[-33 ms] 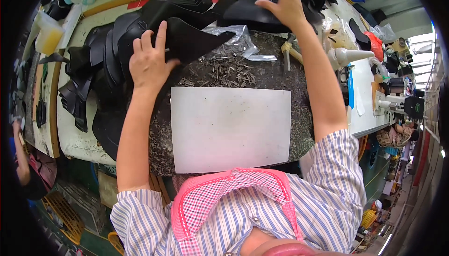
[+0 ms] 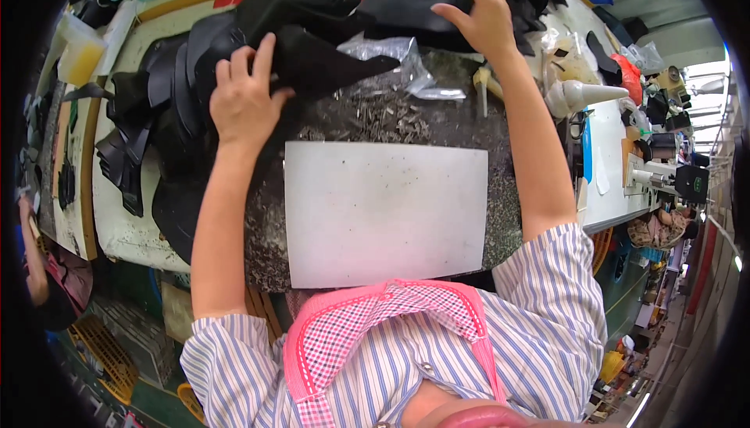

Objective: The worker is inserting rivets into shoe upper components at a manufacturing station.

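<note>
My left hand (image 2: 244,100) rests at the edge of a dark, curved black piece (image 2: 328,64), which looks like leather or a similar sheet. Its fingers are apart, the thumb sticks out to the right, and nothing is gripped. At the far right of the pile my right hand (image 2: 486,17) is spread, its thumb pointing left beside another black piece (image 2: 414,7) with small holes along its top edge. Whether that thumb touches the piece I cannot tell. More overlapping black pieces (image 2: 160,76) are heaped to the left of my left hand.
A white board (image 2: 387,217) lies before me on a dark speckled slab (image 2: 504,193). Beyond it are many small metal parts (image 2: 391,119) and a clear plastic bag (image 2: 418,68). A hammer (image 2: 483,84) and a white cone (image 2: 586,96) are to the right.
My left hand has shifted slightly left. My right hand has moved a little to the right, and the black piece beside it sits differently, with its holed edge more exposed.
</note>
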### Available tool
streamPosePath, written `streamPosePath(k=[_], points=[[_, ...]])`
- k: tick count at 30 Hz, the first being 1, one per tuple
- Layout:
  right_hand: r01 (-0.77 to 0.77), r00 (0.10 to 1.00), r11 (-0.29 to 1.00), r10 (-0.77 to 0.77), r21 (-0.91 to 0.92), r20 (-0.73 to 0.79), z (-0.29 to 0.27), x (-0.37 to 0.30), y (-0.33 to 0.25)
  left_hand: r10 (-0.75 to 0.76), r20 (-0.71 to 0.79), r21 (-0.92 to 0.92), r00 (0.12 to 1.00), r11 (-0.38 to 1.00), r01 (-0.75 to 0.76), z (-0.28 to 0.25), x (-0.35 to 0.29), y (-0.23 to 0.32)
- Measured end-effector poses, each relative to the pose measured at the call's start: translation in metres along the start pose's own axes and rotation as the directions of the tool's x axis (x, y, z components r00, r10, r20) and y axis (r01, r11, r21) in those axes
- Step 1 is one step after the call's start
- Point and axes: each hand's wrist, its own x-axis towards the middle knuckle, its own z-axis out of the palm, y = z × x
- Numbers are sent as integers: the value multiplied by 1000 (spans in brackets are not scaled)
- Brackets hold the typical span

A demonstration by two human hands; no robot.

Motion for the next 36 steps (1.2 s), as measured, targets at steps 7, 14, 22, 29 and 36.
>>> streamPosePath(k=[7, 14, 22, 29, 36], points=[[-640, 511, 756, 290, 134, 809, -24, -82, -71, -241, -59, -580, 969, 798, 163, -47, 23, -40], [-715, 432, 697, 384, 50, 816, -6, -108, -64, 392, 401, -628, 828, 776, -64, -107, -6, 39], [-826, 555, 389, 432, 409, 710, -5, -105, -70, 224, 273, -711, 935, 702, 39, -64, -60, 67], [-696, 523, -463, 195, 548, 830, -74, -55, -102, -34, 347, -895, 937, 286, 342, -68, -41, 98], [-756, 618, -158, 147, 635, 772, -107, -38, -116, 23, 266, -955, 964, 143, 260, -75, -45, 100]])
